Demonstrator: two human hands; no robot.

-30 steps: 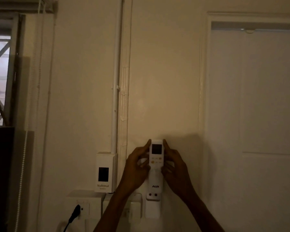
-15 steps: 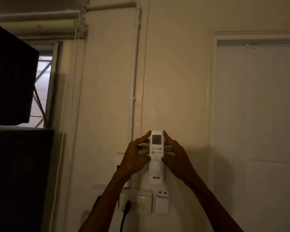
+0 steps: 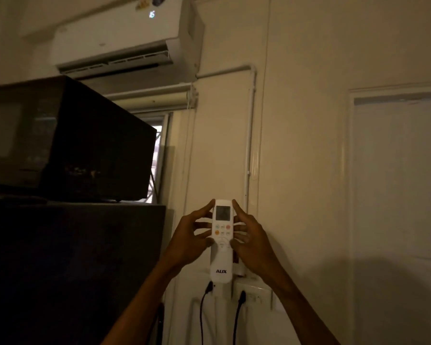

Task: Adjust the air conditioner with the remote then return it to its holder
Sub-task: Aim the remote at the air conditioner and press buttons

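Remote (image 3: 222, 241) upright between left hand (image 3: 188, 241) and right hand (image 3: 253, 242), before the wall. Air conditioner (image 3: 125, 37) high up to the left. Microwave (image 3: 67, 139) left, below it. Wall socket (image 3: 255, 296) just under remote.

The air conditioner (image 3: 125, 38) is cut off at the top edge.

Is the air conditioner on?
On, it seems. The air conditioner shows a lit display reading about 16, and its bottom flap looks open.
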